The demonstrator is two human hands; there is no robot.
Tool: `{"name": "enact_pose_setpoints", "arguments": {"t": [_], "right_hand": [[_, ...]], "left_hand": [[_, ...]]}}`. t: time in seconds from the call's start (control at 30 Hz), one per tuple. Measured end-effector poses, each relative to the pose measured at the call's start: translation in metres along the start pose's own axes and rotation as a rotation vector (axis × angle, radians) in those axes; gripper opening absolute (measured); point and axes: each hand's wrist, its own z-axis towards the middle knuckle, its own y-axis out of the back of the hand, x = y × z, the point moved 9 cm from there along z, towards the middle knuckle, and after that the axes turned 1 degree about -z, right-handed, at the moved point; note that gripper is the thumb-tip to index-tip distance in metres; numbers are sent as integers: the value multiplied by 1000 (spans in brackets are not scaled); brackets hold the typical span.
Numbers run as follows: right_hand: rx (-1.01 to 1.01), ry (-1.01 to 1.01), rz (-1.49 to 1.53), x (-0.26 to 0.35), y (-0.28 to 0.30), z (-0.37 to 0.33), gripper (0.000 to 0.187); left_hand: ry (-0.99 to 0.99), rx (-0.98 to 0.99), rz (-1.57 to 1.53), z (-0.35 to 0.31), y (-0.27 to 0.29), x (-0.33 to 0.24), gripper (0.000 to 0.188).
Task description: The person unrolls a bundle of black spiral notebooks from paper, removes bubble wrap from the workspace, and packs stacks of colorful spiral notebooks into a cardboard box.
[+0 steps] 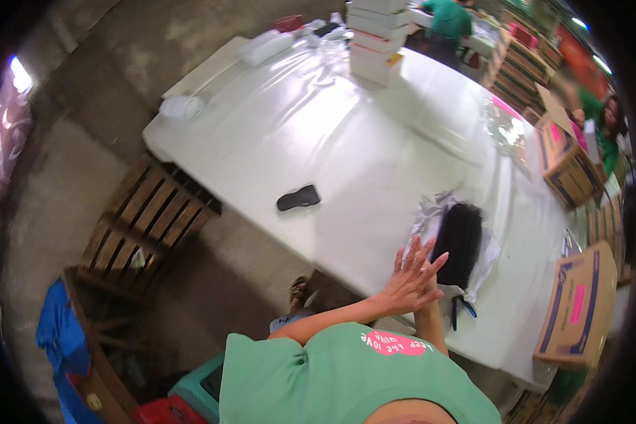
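Observation:
My left hand (410, 284) is over the table's near edge, its fingers spread and nothing in its grasp. Just beyond its fingertips lies a thick black bundle (461, 244) with a bristly or ribbed surface, in torn white plastic wrapping (432, 215). My right hand (427, 301) is mostly covered by the left, so its fingers do not show. Close by, a blue-handled tool (463, 309), perhaps scissors, rests at the table edge. Farther left on the table is a small dark object (299, 198), rounded and shoe-like in outline.
A white-covered table (360, 155) fills the middle. White boxes (378, 42) are stacked at its far side. Cardboard cartons (576, 304) line the right, where people in green work. Wooden slatted crates (148, 219) stand left, and clear plastic (507, 131) lies far right.

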Motion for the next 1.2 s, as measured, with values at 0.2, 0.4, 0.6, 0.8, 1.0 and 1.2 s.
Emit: {"name": "enact_pose_setpoints", "arguments": {"t": [0.2,0.4,0.6,0.8,1.0,1.2], "right_hand": [[-23,21,-78,-39,-39,14,20],[-22,0,-153,-140,-124,43,22],[126,86,-363,-233,-257,67,25],[550,504,-1055,-340,-365,49,43],[1124,558,-1936,-484,-347,39,56],[1496,361,-2107,-568,-274,57,59]], "left_hand": [[-95,-78,-45,-12,57,22,73],[-94,-225,-85,-57,171,97,74],[231,-559,-53,-137,293,209,75],[493,-1021,-1712,-240,313,331,61],[212,-1485,-1844,-348,324,367,51],[392,-2033,-1716,-432,241,406,55]]}}
